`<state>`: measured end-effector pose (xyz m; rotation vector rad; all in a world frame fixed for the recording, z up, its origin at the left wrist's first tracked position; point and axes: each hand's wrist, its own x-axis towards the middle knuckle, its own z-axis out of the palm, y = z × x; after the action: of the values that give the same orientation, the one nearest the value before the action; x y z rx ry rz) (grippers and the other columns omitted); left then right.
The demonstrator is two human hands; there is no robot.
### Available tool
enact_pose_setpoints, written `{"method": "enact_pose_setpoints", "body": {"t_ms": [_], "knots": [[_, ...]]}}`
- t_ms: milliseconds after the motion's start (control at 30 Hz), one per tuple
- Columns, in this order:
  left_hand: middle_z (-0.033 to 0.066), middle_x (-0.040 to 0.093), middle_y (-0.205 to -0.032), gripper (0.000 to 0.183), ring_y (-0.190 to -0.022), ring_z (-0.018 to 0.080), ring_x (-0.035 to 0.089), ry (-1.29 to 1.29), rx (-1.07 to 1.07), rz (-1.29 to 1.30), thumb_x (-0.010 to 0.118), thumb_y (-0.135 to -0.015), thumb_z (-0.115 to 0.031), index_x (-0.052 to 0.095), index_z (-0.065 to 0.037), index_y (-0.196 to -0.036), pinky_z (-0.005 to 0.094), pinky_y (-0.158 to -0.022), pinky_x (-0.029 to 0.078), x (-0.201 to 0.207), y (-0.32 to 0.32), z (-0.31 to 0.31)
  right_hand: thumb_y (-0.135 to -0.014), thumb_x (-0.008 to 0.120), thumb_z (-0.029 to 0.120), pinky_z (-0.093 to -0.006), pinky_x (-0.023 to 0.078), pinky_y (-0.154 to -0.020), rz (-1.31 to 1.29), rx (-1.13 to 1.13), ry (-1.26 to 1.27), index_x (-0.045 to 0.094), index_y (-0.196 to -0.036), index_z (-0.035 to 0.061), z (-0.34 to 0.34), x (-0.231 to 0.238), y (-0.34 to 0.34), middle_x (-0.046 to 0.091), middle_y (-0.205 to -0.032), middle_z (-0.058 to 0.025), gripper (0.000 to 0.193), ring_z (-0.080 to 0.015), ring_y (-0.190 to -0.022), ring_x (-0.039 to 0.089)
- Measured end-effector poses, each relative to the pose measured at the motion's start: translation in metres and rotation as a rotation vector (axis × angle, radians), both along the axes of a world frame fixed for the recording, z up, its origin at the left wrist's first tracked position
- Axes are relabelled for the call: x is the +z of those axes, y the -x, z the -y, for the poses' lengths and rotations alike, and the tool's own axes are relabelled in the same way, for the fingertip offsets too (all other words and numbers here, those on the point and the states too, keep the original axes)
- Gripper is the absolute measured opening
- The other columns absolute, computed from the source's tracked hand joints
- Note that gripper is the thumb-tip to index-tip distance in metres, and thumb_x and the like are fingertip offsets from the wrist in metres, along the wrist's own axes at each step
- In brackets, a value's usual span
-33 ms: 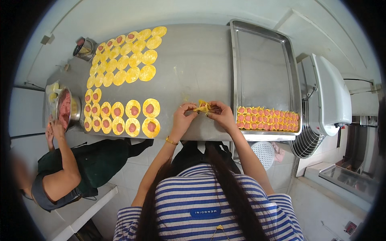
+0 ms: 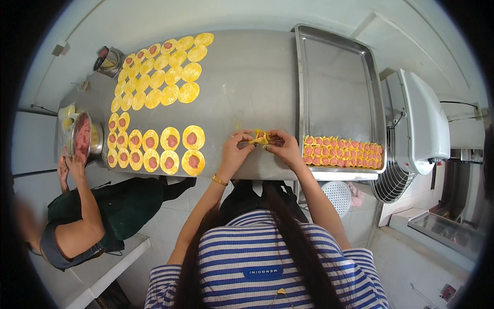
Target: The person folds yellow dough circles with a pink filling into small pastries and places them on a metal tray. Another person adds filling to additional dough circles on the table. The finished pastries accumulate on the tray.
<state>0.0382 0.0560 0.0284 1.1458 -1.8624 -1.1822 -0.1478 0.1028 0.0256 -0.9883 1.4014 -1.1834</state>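
Between both hands, above the steel table point(image 2: 257, 92), is a gathered yellow dumpling wrapper point(image 2: 260, 137). My left hand point(image 2: 235, 150) pinches its left side with thumb and fingers. On its other side, my right hand point(image 2: 284, 148) grips it the same way. Any filling inside it is hidden. To the left lie flat round wrappers topped with pink meat filling point(image 2: 192, 139), in two rows. A steel tray point(image 2: 301, 92) stands to the right, with packed rows of open-topped filled dumplings point(image 2: 339, 153) along its near end.
Farther left, plain yellow wrappers point(image 2: 170, 95) lie in rows, a few at the back with filling. A co-worker's hand point(image 2: 76, 166) is at a steel bowl point(image 2: 96, 139) of pink filling. A white machine point(image 2: 419, 123) stands beyond the tray, and a perforated stool point(image 2: 337, 198) below it.
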Motion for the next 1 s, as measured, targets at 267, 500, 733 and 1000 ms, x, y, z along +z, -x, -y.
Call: {"method": "enact_pose_setpoints", "body": {"t_ms": [267,500,733,1000], "knots": [[0.011,0.067,-0.097,0.023,-0.089,0.0227,0.067,-0.183,0.072,-0.038,0.071,-0.073,0.001,0.059,-0.002,-0.093,0.0322,-0.073,0.056,-0.013,0.023,-0.014,-0.071,0.064,-0.004,-0.0344,0.051,-0.069,-0.554,0.149,0.108,0.064,-0.094,0.0016,0.007,-0.014,0.006,0.064,-0.085,-0.0131,0.023,-0.0283,-0.077,0.064],[0.0112,0.067,-0.082,0.032,-0.075,0.0264,0.066,0.077,-0.008,0.214,0.075,-0.072,-0.008,0.062,-0.006,-0.101,0.0343,-0.067,0.053,-0.016,0.025,-0.015,-0.07,0.059,-0.005,-0.0405,0.048,-0.071,-0.768,0.131,0.303,0.063,-0.089,0.0005,-0.003,-0.002,0.004,0.06,-0.083,-0.0136,0.02,-0.0361,-0.081,0.06],[0.0122,0.066,-0.079,0.032,-0.07,0.0241,0.066,-0.001,-0.117,0.235,0.076,-0.073,-0.012,0.062,-0.002,-0.1,0.0336,-0.065,0.052,-0.019,0.025,-0.011,-0.072,0.057,-0.004,-0.0434,0.047,-0.076,-0.701,0.197,0.202,0.062,-0.091,0.0014,-0.008,-0.001,0.002,0.058,-0.091,-0.0158,0.021,-0.0371,-0.089,0.056],[0.0107,0.063,-0.071,0.029,-0.068,0.0263,0.062,0.024,-0.136,0.159,0.077,-0.07,-0.016,0.055,-0.002,-0.083,0.036,-0.063,0.05,-0.015,0.02,-0.003,-0.068,0.057,-0.007,-0.0416,0.047,-0.073,-0.701,0.118,0.26,0.063,-0.09,0.0011,-0.01,-0.009,0.004,0.059,-0.088,-0.0147,0.024,-0.0368,-0.086,0.058]]}}
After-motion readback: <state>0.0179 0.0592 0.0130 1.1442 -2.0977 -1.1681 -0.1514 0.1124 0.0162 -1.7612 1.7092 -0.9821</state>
